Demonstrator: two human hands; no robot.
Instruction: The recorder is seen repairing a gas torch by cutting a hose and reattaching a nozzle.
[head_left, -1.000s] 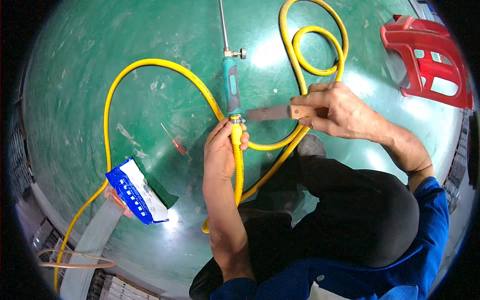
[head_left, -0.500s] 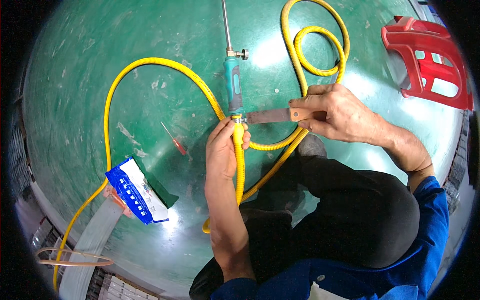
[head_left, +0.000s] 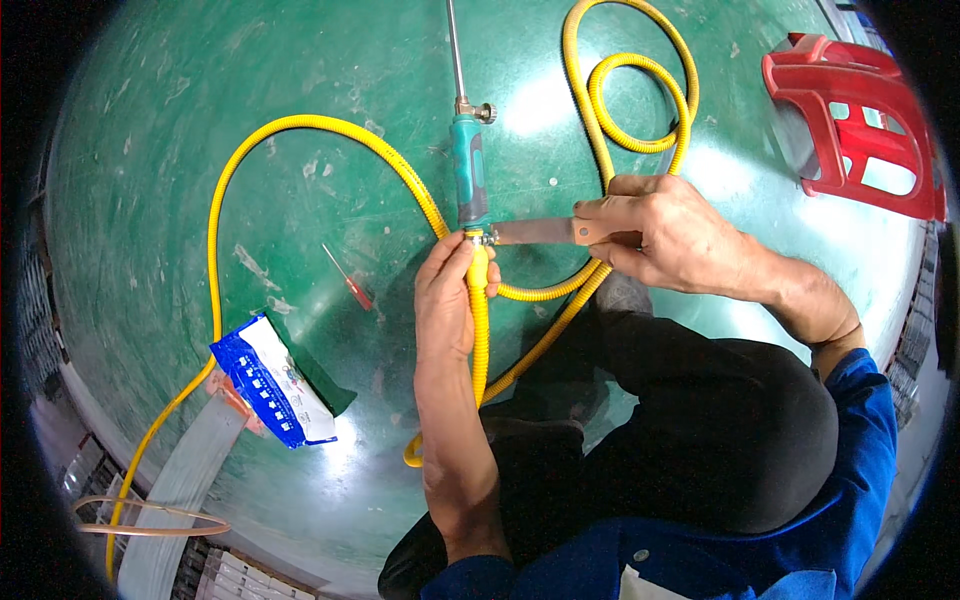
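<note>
My left hand (head_left: 443,310) is closed around the end of a yellow corrugated hose (head_left: 480,345), just below a gas torch (head_left: 467,170). The torch has a teal and grey handle, a long metal tube and a valve knob (head_left: 487,113). Where hose meets handle sits a small metal hose clamp (head_left: 477,239), with my left thumb and fingers beside it. In my right hand (head_left: 690,235) is a knife (head_left: 537,232) with a flat blade and a wooden handle. Its blade tip reaches the clamp's right side; whether it sits in the screw is too small to tell.
The hose loops over the green floor (head_left: 330,210), left and far right. A screwdriver (head_left: 354,289) with a red handle lies left of my hand. Beyond it are a blue and white packet (head_left: 272,385) and a grey strip (head_left: 185,490). A red plastic stool (head_left: 850,115) lies far right.
My right hand has shifted slightly left and turned a little with the knife. My left hand and the torch have barely moved.
</note>
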